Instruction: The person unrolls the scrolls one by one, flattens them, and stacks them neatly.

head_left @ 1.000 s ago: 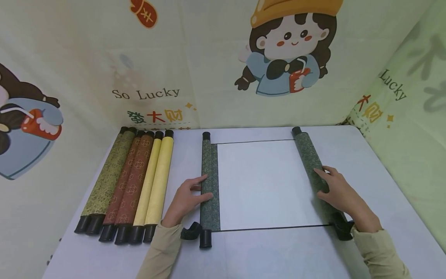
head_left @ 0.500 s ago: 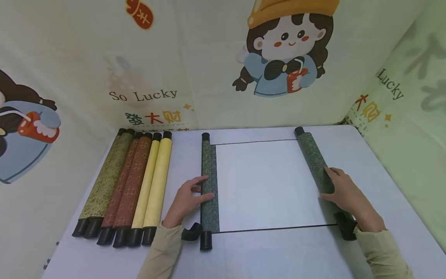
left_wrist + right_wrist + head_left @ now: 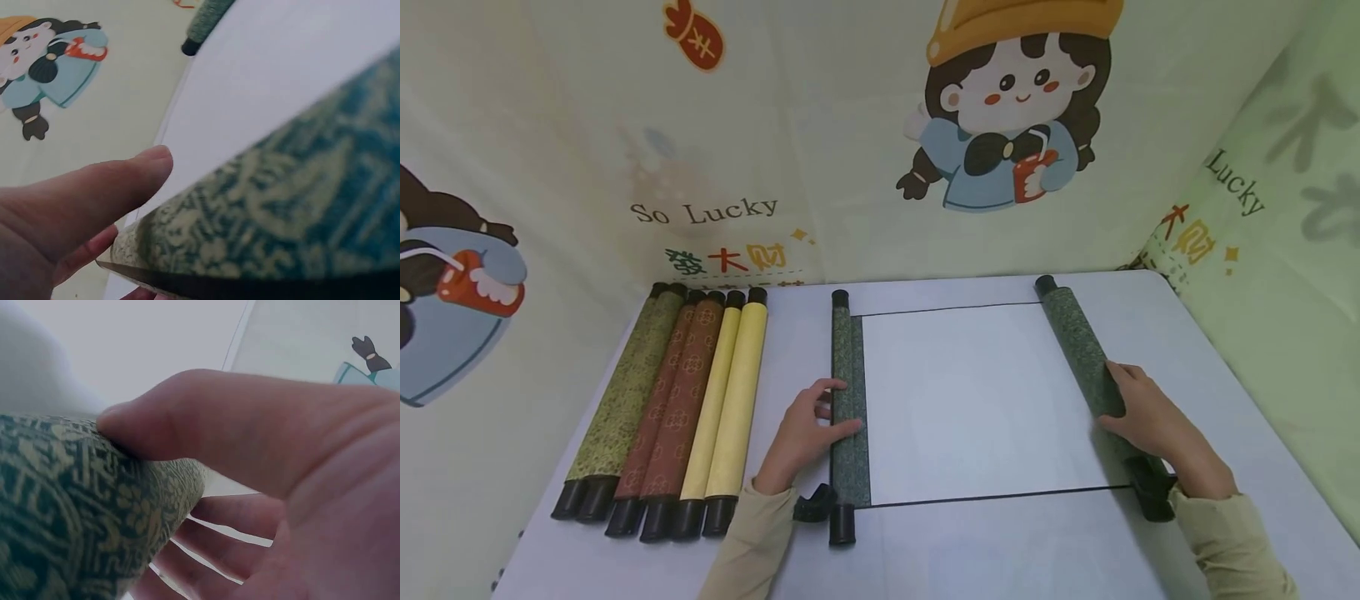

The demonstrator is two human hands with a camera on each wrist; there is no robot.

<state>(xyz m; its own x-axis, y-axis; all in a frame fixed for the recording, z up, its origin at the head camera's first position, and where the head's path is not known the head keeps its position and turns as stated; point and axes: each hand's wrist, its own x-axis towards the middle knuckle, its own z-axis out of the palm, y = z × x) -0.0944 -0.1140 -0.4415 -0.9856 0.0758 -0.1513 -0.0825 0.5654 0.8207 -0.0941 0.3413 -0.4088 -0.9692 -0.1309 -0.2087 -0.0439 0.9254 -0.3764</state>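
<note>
While two bare hands bracket a part-unrolled green-patterned scroll (image 3: 977, 433), approx. mid-worktop, the L hand (image 3: 805, 433) has a narrow grip on its slim L rod (image 3: 842, 350), thumb on the inner side, fingers round the outer. The R hand (image 3: 1153, 417) holds the thicker R roll (image 3: 1084, 346) in a wider grip, thumb on the inner side; the R wrist view shows its fingers spread along the other side. Btwn rod & roll lies a flat white sheet (image 3: 962, 375), thin dark lines along its near & far edges. In the head view the L rod runs approx. straight away from the person; the R roll slants, far end to the L. Beige sleeves (image 3: 752, 537) cover both forearms. Further L on the pale worktop (image 3: 1000, 554), w/ black end caps, six rolls lie side by side: two yellow rolls (image 3: 739, 400) nearest the L hand, then two maroon rolls (image 3: 681, 408), then two olive rolls (image 3: 636, 387). Bkgd: pale cloth (image 3: 842, 125) w/ a cartoon figure (image 3: 1011, 125) in an orange hat & "So Lucky" lettering.
</note>
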